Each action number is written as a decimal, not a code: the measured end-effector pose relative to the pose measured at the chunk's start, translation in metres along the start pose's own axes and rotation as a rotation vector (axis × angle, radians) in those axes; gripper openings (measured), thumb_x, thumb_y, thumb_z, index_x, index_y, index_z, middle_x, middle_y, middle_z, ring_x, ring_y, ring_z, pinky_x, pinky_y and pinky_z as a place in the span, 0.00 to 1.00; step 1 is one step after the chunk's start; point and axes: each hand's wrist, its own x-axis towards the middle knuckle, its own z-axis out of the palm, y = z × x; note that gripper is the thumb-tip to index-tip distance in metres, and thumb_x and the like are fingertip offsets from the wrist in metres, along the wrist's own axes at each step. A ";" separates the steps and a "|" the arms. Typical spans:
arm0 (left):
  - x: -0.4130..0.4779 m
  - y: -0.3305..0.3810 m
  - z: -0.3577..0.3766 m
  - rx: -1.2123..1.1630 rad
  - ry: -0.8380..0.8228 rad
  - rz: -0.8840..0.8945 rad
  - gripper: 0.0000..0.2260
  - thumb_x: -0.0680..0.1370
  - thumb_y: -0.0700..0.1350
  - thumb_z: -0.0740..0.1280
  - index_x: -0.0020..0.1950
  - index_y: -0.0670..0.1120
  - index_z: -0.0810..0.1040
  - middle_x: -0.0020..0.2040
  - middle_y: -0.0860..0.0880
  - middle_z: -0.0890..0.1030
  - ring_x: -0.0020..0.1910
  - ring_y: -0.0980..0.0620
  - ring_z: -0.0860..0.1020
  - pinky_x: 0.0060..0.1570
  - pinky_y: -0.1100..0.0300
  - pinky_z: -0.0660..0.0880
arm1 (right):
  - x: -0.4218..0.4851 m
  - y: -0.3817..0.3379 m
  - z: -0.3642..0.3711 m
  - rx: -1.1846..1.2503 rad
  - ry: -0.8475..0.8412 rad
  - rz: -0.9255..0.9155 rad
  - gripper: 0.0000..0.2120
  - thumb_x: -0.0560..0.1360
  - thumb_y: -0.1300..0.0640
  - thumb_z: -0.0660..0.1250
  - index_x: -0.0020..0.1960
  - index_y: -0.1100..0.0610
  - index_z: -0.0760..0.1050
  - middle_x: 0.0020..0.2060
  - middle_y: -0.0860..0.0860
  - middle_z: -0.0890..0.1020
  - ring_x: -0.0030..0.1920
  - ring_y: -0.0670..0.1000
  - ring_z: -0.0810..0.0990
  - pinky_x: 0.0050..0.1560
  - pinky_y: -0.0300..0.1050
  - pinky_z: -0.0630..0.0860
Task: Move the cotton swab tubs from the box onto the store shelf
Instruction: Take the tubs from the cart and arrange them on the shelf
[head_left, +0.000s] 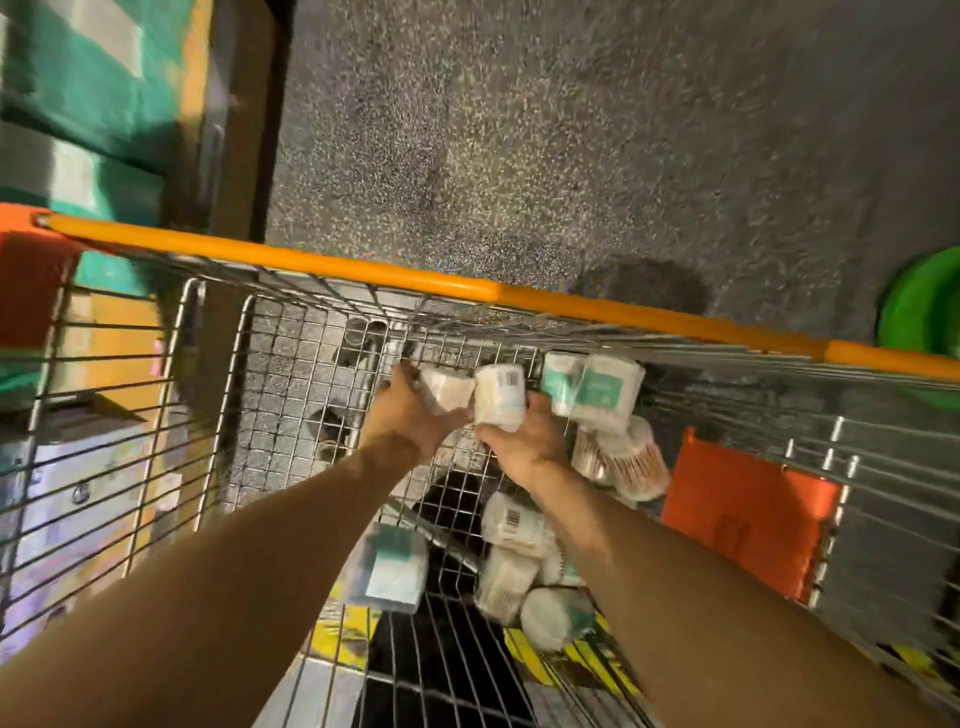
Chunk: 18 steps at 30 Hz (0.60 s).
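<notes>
Both my arms reach down into a wire shopping cart (291, 364) with an orange rim. My left hand (410, 410) grips a clear cotton swab tub (445, 391) lying on its side. My right hand (524, 441) holds a second tub (500, 396) with a barcode label, pressed against the first. Two tubs with teal labels (597, 387) lean on the cart's far wall. Another tub (631, 460) lies beside my right wrist. Several more tubs (511, 566) are heaped lower in the cart under my right forearm. The frame is motion-blurred.
An orange plastic flap (743, 512) sits on the cart's right side. Store shelving with green and white packages (83, 93) stands at the left. A green round object (924, 317) is at the right edge, on speckled grey floor (519, 130).
</notes>
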 end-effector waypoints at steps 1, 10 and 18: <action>-0.009 -0.002 -0.004 -0.026 0.007 -0.011 0.40 0.68 0.59 0.79 0.70 0.46 0.61 0.58 0.44 0.76 0.54 0.44 0.77 0.55 0.50 0.79 | -0.011 -0.002 -0.004 0.013 0.009 0.004 0.27 0.73 0.59 0.76 0.67 0.53 0.68 0.55 0.49 0.79 0.38 0.39 0.74 0.23 0.25 0.66; -0.145 -0.001 -0.080 -0.148 0.209 0.101 0.46 0.66 0.59 0.80 0.74 0.45 0.61 0.64 0.39 0.75 0.61 0.40 0.76 0.62 0.48 0.75 | -0.135 -0.019 -0.029 0.062 0.231 -0.252 0.42 0.56 0.33 0.70 0.67 0.47 0.70 0.58 0.52 0.76 0.56 0.54 0.78 0.54 0.51 0.80; -0.307 -0.041 -0.158 -0.308 0.510 0.105 0.41 0.73 0.66 0.71 0.74 0.41 0.62 0.66 0.35 0.76 0.65 0.34 0.76 0.62 0.48 0.72 | -0.320 -0.070 -0.048 0.021 0.201 -0.531 0.19 0.80 0.43 0.62 0.63 0.53 0.77 0.62 0.56 0.81 0.65 0.60 0.77 0.64 0.49 0.71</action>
